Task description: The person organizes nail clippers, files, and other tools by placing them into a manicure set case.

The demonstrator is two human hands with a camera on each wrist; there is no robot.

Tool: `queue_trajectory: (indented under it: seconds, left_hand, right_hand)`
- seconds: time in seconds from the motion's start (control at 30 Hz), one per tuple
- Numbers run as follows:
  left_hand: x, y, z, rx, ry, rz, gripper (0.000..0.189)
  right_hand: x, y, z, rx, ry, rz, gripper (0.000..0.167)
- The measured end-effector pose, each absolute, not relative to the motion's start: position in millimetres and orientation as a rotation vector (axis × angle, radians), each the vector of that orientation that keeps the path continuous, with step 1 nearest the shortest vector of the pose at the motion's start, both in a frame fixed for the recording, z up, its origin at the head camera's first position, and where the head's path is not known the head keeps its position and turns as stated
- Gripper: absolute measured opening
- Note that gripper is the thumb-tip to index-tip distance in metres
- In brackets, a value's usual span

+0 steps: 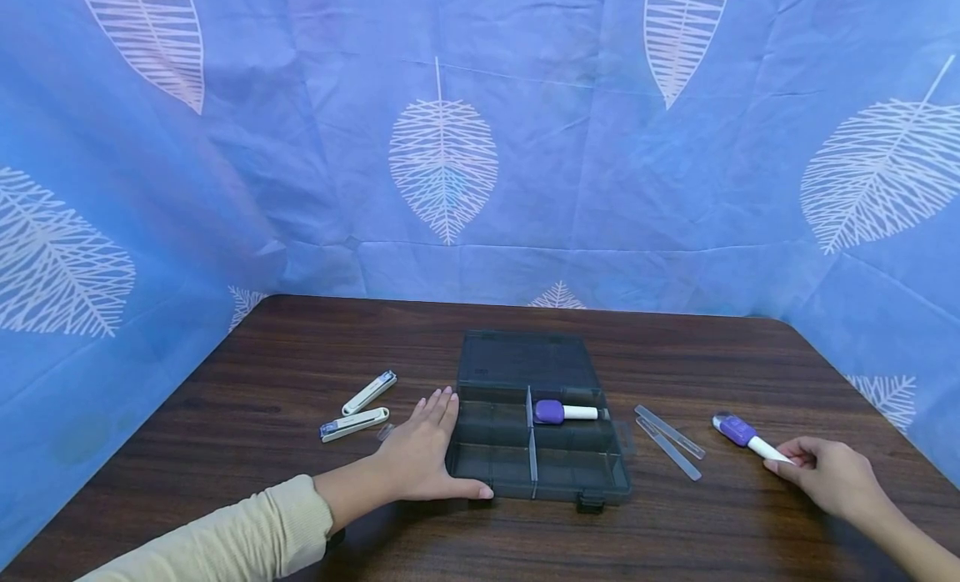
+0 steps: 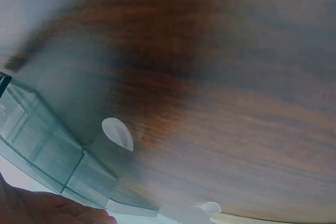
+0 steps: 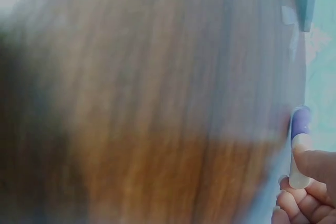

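My right hand (image 1: 832, 475) pinches the white cap of a purple nail polish bottle (image 1: 737, 429) between thumb and fingers, at the right of the table. In the right wrist view the same bottle (image 3: 301, 121) points away from the fingertips. My left hand (image 1: 420, 457) rests against the left side of a dark see-through compartment box (image 1: 487, 490), fingers straight along it and thumb at its front edge. The box's lid (image 1: 528, 357) lies back, open. A second purple nail polish bottle (image 1: 551, 412) with a white cap lies in a right-hand compartment.
Two nail clippers (image 1: 365, 422) lie left of the box, with a small clear piece (image 1: 386, 432) near my left hand. Two translucent flat strips (image 1: 678, 450) lie between the box and my right hand. Blue leaf-patterned cloth (image 1: 540, 182) hangs behind the dark wooden table (image 1: 337, 332).
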State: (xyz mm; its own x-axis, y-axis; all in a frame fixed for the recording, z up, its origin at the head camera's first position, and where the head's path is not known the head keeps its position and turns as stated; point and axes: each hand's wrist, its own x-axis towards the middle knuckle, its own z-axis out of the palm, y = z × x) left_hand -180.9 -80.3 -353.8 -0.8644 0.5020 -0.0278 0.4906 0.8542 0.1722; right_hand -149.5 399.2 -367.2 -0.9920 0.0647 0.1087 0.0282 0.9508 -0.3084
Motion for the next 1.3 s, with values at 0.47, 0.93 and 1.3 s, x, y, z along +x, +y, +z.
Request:
queue_trajectory:
  seconds: [0.47,0.93,1.3]
  left_hand:
    - [-180,-80,-353,0.794,2.958,0.241,0.114]
    - [-181,-81,-356,0.785,2.951,0.268,0.115]
    - [-180,-81,-354,0.786,2.950,0.267,0.115]
  right_hand:
    - [-146,382,-363,-0.079,-2.781,0.447,0.020]
    - [-148,360,-356,0.014,-2.642,0.491,0.015]
    - [-148,336,-349,0.070,-2.594,0.582,0.011]
